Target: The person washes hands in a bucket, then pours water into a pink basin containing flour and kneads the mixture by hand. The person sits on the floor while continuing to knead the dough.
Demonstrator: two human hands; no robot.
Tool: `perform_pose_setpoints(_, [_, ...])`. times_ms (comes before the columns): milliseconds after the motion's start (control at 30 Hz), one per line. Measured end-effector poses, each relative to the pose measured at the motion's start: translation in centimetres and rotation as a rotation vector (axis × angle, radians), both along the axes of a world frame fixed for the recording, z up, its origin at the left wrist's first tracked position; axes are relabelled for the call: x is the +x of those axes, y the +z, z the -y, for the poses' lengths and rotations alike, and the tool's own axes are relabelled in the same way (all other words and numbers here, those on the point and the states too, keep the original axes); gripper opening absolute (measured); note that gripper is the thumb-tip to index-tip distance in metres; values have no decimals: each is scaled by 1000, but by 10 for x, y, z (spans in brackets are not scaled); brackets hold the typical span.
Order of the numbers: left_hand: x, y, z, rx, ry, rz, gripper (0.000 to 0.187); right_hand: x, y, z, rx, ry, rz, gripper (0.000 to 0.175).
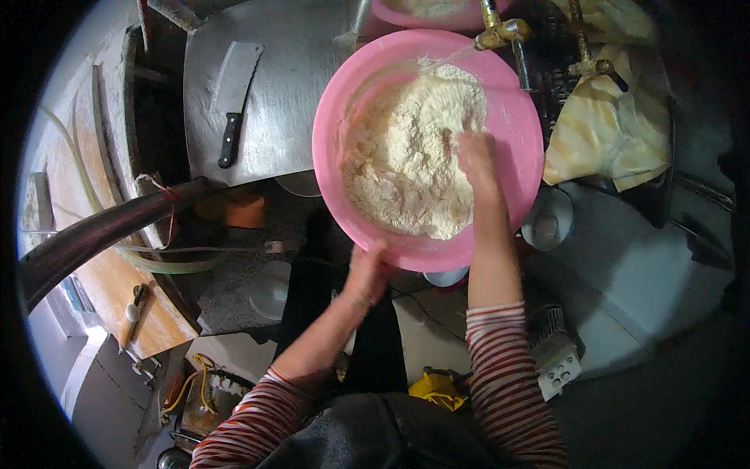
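A large pink plastic basin (524,123) holds a heap of pale flour (419,135), with clumpier, damp-looking parts towards its left side. My left hand (369,272) grips the basin's near rim, its fingers partly hidden by the wall. Inside the basin, my right hand (477,155) is at the flour's right side, blurred by motion. Its fingers look curled, but whether they hold anything is unclear. Over the far right rim reaches a brass tap (495,36), and a thin clear streak runs from its spout into the basin.
A cleaver (235,99) with a black handle lies on the metal worktop (287,88) to the left. Pale yellowish sheeting (615,126) drapes beside a second tap (595,65). Behind stands another pink basin (404,19) with flour. A dark curved pipe (117,231) juts in from the left.
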State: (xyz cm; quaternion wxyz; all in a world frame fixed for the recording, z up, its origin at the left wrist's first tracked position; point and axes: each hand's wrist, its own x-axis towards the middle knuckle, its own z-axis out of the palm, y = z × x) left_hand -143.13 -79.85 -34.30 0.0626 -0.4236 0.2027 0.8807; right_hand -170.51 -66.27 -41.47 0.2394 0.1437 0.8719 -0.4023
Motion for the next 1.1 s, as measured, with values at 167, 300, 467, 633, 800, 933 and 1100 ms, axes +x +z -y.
perform_pose_setpoints(167, [-39, -17, 113, -341, -332, -59, 50, -4, 25, 77, 305, 350, -448, 19])
perform_pose_setpoints(300, [-105, -12, 169, -368, -595, -138, 47, 53, 66, 118, 363, 640, -343, 22])
perform_pose_setpoints(467, [-93, -16, 167, -402, -636, -175, 42, 114, 105, 99, 295, 729, -354, 24])
perform_pose_setpoints(633, [-9, -23, 93, -267, -278, 123, 40, 138, 136, 12, 340, 469, -60, 22])
perform_pose_setpoints(800, [13, 2, -11, 118, 220, 117, 39, 120, 125, -45, 542, 478, -191, 41])
perform_pose_setpoints(933, [13, 0, -25, 289, 134, 92, 47, 61, 81, -12, 576, 414, -309, 54])
perform_pose_setpoints(1100, [13, -15, 46, 122, -179, 76, 53, 7, 65, 59, 519, 388, -353, 47])
